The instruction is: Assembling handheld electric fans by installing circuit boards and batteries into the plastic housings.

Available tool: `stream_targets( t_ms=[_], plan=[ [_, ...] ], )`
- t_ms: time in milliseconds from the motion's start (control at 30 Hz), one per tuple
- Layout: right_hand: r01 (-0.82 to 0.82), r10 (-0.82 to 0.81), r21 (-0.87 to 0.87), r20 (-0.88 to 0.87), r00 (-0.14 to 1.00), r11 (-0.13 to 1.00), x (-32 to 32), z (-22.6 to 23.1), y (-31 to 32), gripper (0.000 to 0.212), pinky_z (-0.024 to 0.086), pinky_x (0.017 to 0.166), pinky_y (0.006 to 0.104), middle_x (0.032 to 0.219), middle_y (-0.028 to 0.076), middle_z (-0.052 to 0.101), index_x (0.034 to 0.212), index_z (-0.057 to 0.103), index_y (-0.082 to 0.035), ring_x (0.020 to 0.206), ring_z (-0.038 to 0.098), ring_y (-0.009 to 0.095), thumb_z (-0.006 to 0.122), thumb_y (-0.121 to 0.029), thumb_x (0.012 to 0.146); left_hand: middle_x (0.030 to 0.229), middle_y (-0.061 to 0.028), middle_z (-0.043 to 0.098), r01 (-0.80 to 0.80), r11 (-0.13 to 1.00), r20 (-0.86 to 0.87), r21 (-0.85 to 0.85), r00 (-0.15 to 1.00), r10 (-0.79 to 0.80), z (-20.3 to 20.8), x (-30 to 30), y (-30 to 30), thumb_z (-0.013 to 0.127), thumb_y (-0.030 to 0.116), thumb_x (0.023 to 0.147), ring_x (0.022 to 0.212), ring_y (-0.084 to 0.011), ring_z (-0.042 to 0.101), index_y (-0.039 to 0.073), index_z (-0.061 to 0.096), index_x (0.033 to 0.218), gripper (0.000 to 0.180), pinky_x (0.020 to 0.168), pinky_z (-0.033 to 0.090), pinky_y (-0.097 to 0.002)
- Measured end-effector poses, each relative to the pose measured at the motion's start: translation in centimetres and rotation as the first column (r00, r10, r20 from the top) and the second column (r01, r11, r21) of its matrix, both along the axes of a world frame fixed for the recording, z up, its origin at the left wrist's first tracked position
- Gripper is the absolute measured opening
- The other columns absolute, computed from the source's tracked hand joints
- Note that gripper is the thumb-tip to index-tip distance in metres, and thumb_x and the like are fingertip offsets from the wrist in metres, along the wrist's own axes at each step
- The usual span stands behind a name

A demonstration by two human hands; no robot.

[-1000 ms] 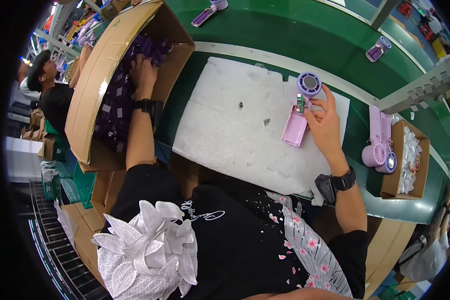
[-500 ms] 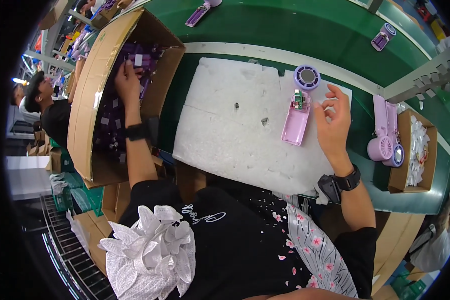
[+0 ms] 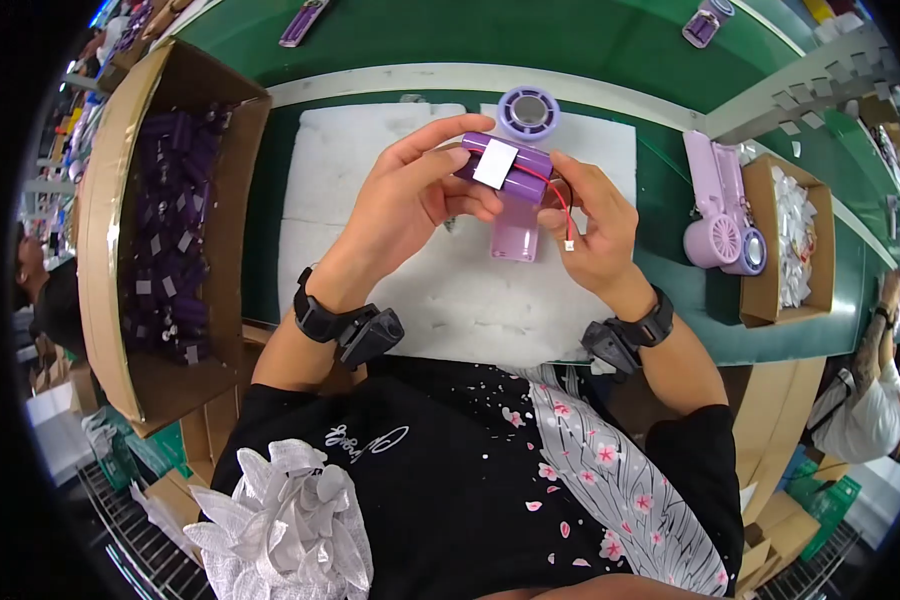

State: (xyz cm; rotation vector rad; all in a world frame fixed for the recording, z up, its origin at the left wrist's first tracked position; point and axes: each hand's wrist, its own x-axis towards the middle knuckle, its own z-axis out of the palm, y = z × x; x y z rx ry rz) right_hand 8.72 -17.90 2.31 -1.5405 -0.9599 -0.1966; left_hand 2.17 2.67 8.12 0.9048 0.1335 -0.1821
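A purple battery pack (image 3: 522, 183) of two cylindrical cells, with a white patch and a red wire ending in a small white plug (image 3: 569, 245), is held up in front of me. My left hand (image 3: 400, 190) grips its left end between thumb and fingers. At its right end, my right hand (image 3: 598, 218) pinches it beside the wire. Below it lies a pink handheld-fan shell (image 3: 515, 240), its tray-like handle partly covered by the pack and my fingers. The fan's round lilac head (image 3: 528, 112) points away from me; the circuit board is hidden.
A white foam slab (image 3: 350, 150) lies on the green bench. At left stands a tall carton (image 3: 105, 240) of purple battery packs. At right, pink fan parts (image 3: 712, 200) lie beside a small carton (image 3: 788, 312) of white pieces. More fan parts (image 3: 707, 24) sit farther back.
My left hand has come out of the left carton with a battery pack and moved over the foam slab. My right hand has closed on the pack's other end. The view has shifted.
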Motion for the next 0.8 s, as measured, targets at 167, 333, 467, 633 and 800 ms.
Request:
stream_targets(
  t_ms=[167, 333, 467, 633, 800],
  plan=[
    [0.042, -0.043, -0.006, -0.043, 0.998, 0.999, -0.2, -0.1, -0.6, 0.033, 0.055, 0.064, 0.0257, 0.105, 0.015, 0.065, 0.119, 0.062, 0.004, 0.075, 0.066, 0.017, 0.066, -0.014, 0.092, 0.096, -0.0161, 0.067, -0.038, 0.994, -0.035, 0.102, 0.998, 0.042, -1.1, 0.8, -1.3, 0.048, 0.004, 0.095, 0.078, -0.0254, 0.07, -0.001, 0.052, 0.128, 0.033, 0.07, 0.058, -0.0332],
    [0.092, -0.087, 0.114, -0.053, 0.995, 0.989, 0.3, -0.3, -0.4, 0.024, 0.057, 0.061, 0.0289, 0.103, 0.016, 0.066, 0.112, 0.064, 0.007, 0.074, 0.067, 0.02, 0.061, -0.01, 0.095, 0.097, -0.0154, 0.067, -0.074, 0.995, -0.01, 0.069, 0.997, 0.075, -2.2, 0.9, -1.3, 0.05, 0.006, 0.095, 0.076, -0.0248, 0.07, 0.002, 0.053, 0.122, 0.028, 0.068, 0.058, -0.0335],
    [0.125, -0.119, 0.113, -0.056, 0.991, 0.986, 0.3, 0.2, -0.1, 0.023, 0.057, 0.062, 0.0298, 0.1, 0.017, 0.067, 0.11, 0.064, 0.007, 0.076, 0.068, 0.021, 0.058, -0.011, 0.097, 0.098, -0.0165, 0.067, -0.087, 0.996, 0.011, 0.004, 0.996, 0.087, -3.1, 0.7, -1.4, 0.05, 0.004, 0.094, 0.078, -0.0257, 0.071, 0.001, 0.055, 0.12, 0.027, 0.069, 0.058, -0.0329],
    [0.132, -0.091, 0.132, -0.278, 0.956, 0.982, -0.1, 0.7, -0.1, 0.028, 0.057, 0.067, 0.031, 0.097, 0.017, 0.068, 0.109, 0.063, 0.005, 0.084, 0.068, 0.023, 0.052, -0.019, 0.101, 0.098, -0.0171, 0.067, -0.066, 0.998, -0.005, -0.012, 0.998, 0.066, -3.9, 0.0, -1.6, 0.053, 0.002, 0.092, 0.079, -0.0252, 0.071, 0.0, 0.056, 0.119, 0.027, 0.069, 0.058, -0.0313],
    [0.124, 0.127, 0.307, -0.683, 0.72, 0.944, 1.1, 0.1, -0.8, 0.032, 0.055, 0.066, 0.0303, 0.093, 0.017, 0.068, 0.106, 0.061, 0.001, 0.085, 0.068, 0.023, 0.047, -0.027, 0.104, 0.099, -0.0142, 0.068, 0.047, 0.969, 0.016, 0.244, 0.998, -0.053, -3.4, -0.8, -2.5, 0.059, 0.003, 0.091, 0.077, -0.0241, 0.071, -0.002, 0.056, 0.118, 0.028, 0.067, 0.057, -0.0298]
  ],
)
